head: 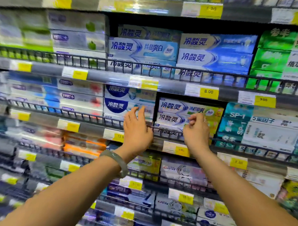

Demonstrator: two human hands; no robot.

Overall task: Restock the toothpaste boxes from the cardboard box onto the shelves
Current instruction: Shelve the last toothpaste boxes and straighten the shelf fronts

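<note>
Head view: two bare hands raised to a middle shelf of toothpaste boxes, neither one holding anything.

Nearest, both forearms reach up from the bottom edge, the left wrist wearing a pale bracelet [119, 161]. The left hand [137, 127] is spread loose with fingers extended, its fingertips in front of a white-and-navy box [117, 106]; whether they touch it cannot be told. The right hand [197, 130] is half curled, fingers bent, fingertips at the front of a stack of white-and-yellow toothpaste boxes [183, 113] directly behind it, nothing gripped. A dark wire rail [95, 117] runs across beneath both hands, with yellow price tags [182, 150] below it. Just right of the right hand stand teal boxes [235, 121]. Farther up, above both hands, the next shelf carries blue-and-white boxes [214, 52] and green ones [270, 59].
</note>
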